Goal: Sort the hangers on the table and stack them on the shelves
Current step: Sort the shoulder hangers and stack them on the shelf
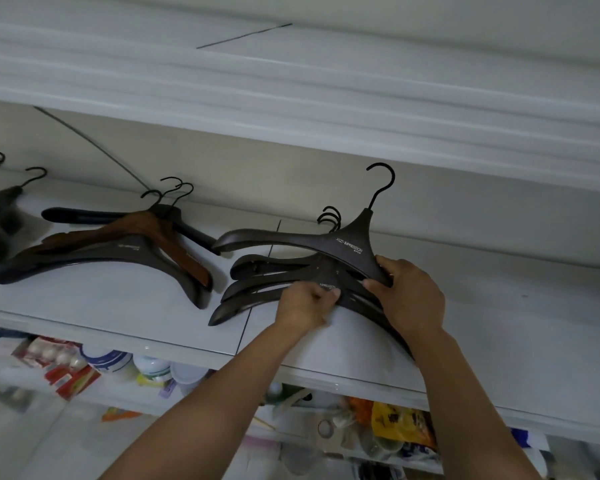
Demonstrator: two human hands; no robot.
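On the white shelf point(482, 306), a stack of dark hangers point(271, 284) lies flat with its hooks pointing to the back wall. A top hanger point(326, 242), dark with white lettering, sits skewed across the stack, its hook raised higher than the others. The right grip point(409, 299) has its fingers and thumb curled round the right arm of the top hanger. The left grip point(305, 303) is closed on the middle of the stack, fingertips pinching the front edge by the printed label. Just to the left, apart from the stack, lies a mixed pile point(84, 261) of dark hangers with a brown wooden hanger point(174, 244) in it. The lower shelf point(326, 379) holds blurred packets and containers.
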